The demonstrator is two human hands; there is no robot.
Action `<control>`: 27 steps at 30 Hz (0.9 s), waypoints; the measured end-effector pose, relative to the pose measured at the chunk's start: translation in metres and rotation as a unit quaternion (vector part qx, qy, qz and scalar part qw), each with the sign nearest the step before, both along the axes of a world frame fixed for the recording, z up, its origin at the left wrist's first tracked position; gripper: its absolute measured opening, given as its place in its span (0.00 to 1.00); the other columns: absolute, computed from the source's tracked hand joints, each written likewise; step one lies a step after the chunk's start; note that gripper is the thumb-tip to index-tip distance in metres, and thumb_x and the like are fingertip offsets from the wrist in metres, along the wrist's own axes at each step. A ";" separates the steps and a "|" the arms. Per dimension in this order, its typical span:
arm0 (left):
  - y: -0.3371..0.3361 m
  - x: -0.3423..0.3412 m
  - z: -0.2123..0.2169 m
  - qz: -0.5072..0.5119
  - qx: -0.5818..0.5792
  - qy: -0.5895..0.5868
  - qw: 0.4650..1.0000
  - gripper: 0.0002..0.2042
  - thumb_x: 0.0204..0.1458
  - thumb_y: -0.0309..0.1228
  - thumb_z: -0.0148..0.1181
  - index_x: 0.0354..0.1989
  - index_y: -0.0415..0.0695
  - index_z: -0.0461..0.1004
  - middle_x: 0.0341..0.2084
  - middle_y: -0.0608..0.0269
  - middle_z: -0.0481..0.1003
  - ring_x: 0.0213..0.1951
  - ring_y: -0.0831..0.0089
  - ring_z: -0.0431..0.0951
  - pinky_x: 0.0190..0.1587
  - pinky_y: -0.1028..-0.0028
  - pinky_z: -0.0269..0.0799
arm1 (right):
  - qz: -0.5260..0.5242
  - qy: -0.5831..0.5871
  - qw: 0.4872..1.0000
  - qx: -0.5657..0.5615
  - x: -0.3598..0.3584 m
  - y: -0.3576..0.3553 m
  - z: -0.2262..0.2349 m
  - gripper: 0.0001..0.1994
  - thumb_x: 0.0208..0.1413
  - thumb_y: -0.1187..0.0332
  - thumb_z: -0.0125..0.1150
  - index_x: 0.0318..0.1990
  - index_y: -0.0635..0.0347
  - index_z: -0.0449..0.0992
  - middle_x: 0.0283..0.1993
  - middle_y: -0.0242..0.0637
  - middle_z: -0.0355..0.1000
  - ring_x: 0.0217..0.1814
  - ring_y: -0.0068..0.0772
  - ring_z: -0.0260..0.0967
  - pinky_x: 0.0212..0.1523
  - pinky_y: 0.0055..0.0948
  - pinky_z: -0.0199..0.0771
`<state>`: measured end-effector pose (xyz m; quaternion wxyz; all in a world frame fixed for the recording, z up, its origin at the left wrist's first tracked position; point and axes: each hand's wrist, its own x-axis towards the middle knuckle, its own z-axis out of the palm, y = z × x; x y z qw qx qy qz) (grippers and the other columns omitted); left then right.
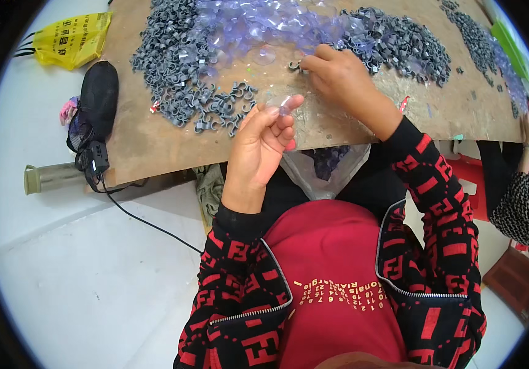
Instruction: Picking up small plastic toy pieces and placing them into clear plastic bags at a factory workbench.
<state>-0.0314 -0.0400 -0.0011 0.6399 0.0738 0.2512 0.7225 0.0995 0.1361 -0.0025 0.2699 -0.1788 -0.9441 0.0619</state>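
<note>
A clear suction cup (280, 104) is pinched between the thumb and fingers of my left hand (261, 138), just above the table's near edge. My right hand (341, 77) reaches farther over the table with its fingers drawn together. At those fingertips is a small grey plastic clip (295, 65), partly covered by them. Loose grey clips (215, 104) lie scattered left of my left hand. Beyond my hands spreads a heap of clear, bluish suction cups (258, 27), one lone suction cup (264, 55) in front of it.
Grey clips are piled at left (166, 55) and right (400, 49) on the wooden table (166, 147). A plastic bag (326, 178) hangs below the near edge. A yellow bag (77, 40), black case (99, 92) and cable (147, 221) are at left; another person (523, 203) sits at right.
</note>
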 end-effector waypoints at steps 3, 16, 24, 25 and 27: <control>0.004 0.004 -0.002 -0.028 0.031 -0.031 0.999 0.03 0.56 0.24 0.52 0.35 0.39 0.70 0.49 0.39 0.71 0.40 0.70 0.80 0.42 0.74 0.78 | -0.015 0.066 0.996 -0.054 0.024 -0.005 0.012 0.09 0.49 0.77 0.56 0.38 0.56 0.76 0.34 0.37 0.70 0.34 0.43 0.70 0.34 0.34 0.69; 0.021 0.049 0.020 -0.023 -0.003 0.067 0.998 0.04 0.58 0.25 0.53 0.38 0.42 0.66 0.47 0.47 0.73 0.46 0.65 0.78 0.49 0.70 0.76 | 0.046 0.316 0.549 -0.772 0.075 -0.061 0.029 0.09 0.57 0.74 0.57 0.45 0.62 0.74 0.42 0.33 0.73 0.42 0.22 0.71 0.48 0.24 0.69; 0.024 0.056 0.018 -0.038 0.004 0.010 0.999 0.06 0.59 0.28 0.53 0.40 0.40 0.70 0.49 0.45 0.72 0.49 0.63 0.76 0.51 0.69 0.76 | 0.015 0.297 0.646 -0.703 0.085 -0.063 0.016 0.09 0.55 0.76 0.59 0.44 0.61 0.72 0.44 0.30 0.71 0.46 0.20 0.68 0.50 0.22 0.67; 0.025 0.056 0.018 -0.037 -0.001 0.001 0.999 0.06 0.59 0.29 0.53 0.40 0.40 0.70 0.49 0.44 0.72 0.49 0.63 0.76 0.51 0.68 0.76 | 0.008 0.325 0.645 -0.691 0.084 -0.064 0.017 0.11 0.55 0.76 0.58 0.46 0.61 0.72 0.44 0.30 0.71 0.46 0.20 0.68 0.49 0.22 0.68; 0.027 0.059 0.022 -0.037 -0.014 0.014 0.999 0.05 0.59 0.29 0.54 0.39 0.42 0.68 0.47 0.47 0.73 0.48 0.64 0.76 0.51 0.69 0.75 | 0.009 0.331 0.656 -0.678 0.087 -0.068 0.029 0.12 0.55 0.76 0.58 0.47 0.61 0.72 0.44 0.30 0.71 0.47 0.20 0.67 0.49 0.21 0.67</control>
